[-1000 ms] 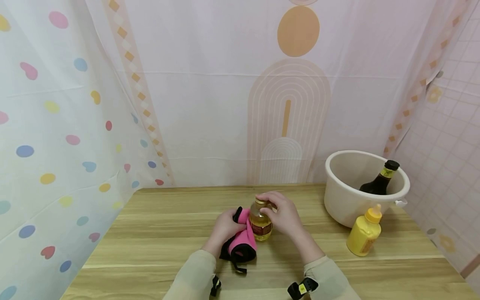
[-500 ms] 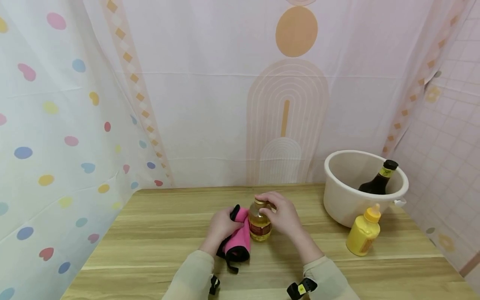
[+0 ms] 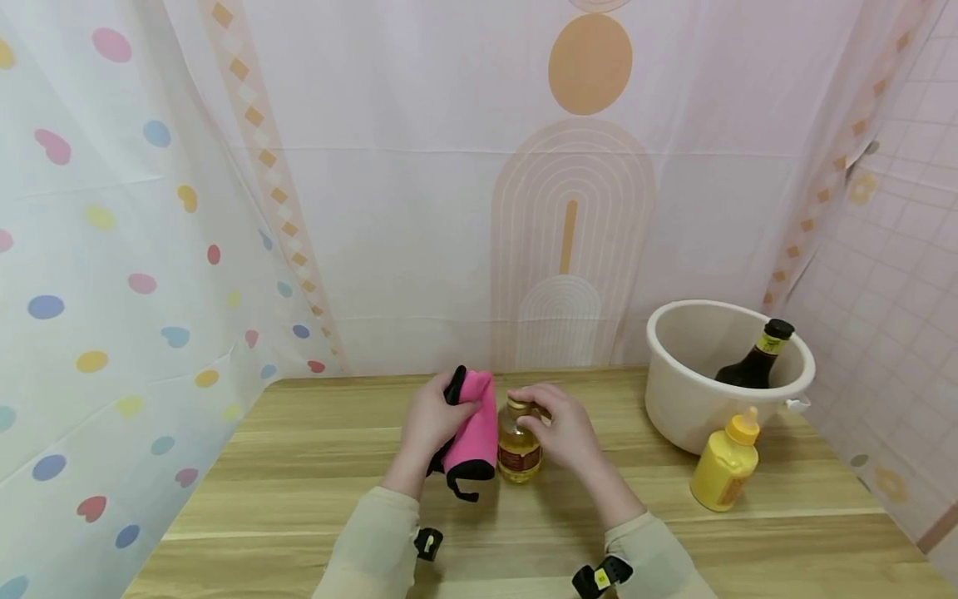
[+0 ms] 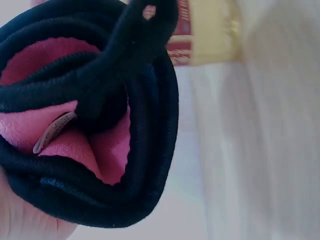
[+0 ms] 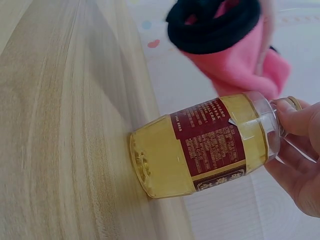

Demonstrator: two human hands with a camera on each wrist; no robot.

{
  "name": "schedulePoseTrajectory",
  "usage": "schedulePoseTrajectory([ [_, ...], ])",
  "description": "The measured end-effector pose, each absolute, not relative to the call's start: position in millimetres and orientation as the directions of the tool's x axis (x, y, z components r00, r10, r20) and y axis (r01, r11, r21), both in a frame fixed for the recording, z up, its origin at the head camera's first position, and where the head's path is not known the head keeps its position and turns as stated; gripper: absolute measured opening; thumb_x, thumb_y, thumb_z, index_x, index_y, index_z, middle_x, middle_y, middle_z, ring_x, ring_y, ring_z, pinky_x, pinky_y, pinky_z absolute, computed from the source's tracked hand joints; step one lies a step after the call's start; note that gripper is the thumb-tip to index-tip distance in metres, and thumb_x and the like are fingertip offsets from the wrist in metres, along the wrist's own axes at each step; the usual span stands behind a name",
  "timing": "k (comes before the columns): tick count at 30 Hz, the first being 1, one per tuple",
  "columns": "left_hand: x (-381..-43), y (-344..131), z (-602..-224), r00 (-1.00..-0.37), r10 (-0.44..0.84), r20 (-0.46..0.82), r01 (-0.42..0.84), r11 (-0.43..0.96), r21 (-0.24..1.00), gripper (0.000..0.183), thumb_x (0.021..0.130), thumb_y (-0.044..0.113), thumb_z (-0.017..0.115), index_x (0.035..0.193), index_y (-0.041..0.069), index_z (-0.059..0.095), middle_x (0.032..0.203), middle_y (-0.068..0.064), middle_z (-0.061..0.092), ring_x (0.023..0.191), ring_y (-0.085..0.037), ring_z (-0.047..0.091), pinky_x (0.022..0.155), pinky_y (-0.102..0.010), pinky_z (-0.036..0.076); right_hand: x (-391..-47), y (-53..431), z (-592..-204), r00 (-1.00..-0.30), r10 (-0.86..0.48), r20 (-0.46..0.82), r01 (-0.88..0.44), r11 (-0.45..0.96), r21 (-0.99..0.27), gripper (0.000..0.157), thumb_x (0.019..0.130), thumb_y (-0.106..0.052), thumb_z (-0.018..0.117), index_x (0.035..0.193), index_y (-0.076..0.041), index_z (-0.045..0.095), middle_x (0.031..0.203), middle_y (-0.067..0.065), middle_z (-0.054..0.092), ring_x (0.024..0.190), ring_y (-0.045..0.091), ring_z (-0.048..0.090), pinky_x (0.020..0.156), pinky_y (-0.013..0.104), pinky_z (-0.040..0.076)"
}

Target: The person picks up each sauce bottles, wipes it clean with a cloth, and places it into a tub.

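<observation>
Pink fabric [image 3: 473, 433], loosely rolled and edged in black, has just gone higher and farther from me in my left hand [image 3: 434, 416]; half a second ago its near end sat low beside the foot of the golden bottle [image 3: 520, 453]. My left fingers are clamped on the roll, thumb across its upper part, and a black strap [image 4: 135, 50] with a small hole dangles from the end below them. The roll looks lifted off the bench [image 3: 299, 466]. Whether it touches the bottle's side I cannot tell.

The bottle itself has not shifted: it stands upright on the bench, directly beneath my right hand [image 3: 561, 420], whose fingers are closed round its neck under the gold cap [image 5: 292, 103].

For the work in hand, I judge the right grip to be the steadying one and the left the moving one; if the fabric dragged hard, that hold on the neck would have to keep the bottle from tipping. Well to the right of the right fingers are a yellow bottle [image 3: 724, 470] and a white bucket [image 3: 677, 399] with a dark bottle [image 3: 752, 370] leaning inside.
</observation>
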State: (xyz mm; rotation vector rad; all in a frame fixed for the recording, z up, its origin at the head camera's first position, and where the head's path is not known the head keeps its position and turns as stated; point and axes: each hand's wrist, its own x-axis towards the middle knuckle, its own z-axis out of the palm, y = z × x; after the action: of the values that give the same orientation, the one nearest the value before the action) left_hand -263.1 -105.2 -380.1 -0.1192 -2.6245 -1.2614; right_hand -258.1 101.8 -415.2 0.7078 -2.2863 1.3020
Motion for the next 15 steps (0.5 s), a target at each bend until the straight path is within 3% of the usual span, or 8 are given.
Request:
schedulePoseTrajectory([
  [10, -251.5, -91.7, -366.5, -0.973, 0.042, 0.228, 0.222, 0.451, 0.865, 0.036, 0.080, 0.017, 0.083, 0.111, 0.007, 0.068, 0.100, -0.011, 0.069, 0.084, -0.024, 0.064, 0.073, -0.040, 0.054, -257.6, 102.2, -415.1, -0.764, -0.218, 0.607, -0.626, 0.475, -0.618, 0.032, 0.080, 0.004, 0.078, 0.110, -0.007, 0.073, 0.110, 0.006, 0.068, 0.099, 0.021, 0.064, 0.084, 0.036, 0.055],
  [15, -250.2, -85.1, -372.3, -0.972, 0.052, 0.230, 0.229, 0.446, 0.865, 0.035, 0.079, 0.013, 0.083, 0.110, 0.005, 0.067, 0.100, -0.012, 0.069, 0.085, -0.023, 0.064, 0.074, -0.040, 0.054, -257.2, 102.4, -415.2, -0.766, -0.212, 0.607, -0.621, 0.492, -0.610, 0.027, 0.080, 0.006, 0.078, 0.105, -0.005, 0.072, 0.105, 0.007, 0.068, 0.091, 0.020, 0.063, 0.080, 0.036, 0.055],
])
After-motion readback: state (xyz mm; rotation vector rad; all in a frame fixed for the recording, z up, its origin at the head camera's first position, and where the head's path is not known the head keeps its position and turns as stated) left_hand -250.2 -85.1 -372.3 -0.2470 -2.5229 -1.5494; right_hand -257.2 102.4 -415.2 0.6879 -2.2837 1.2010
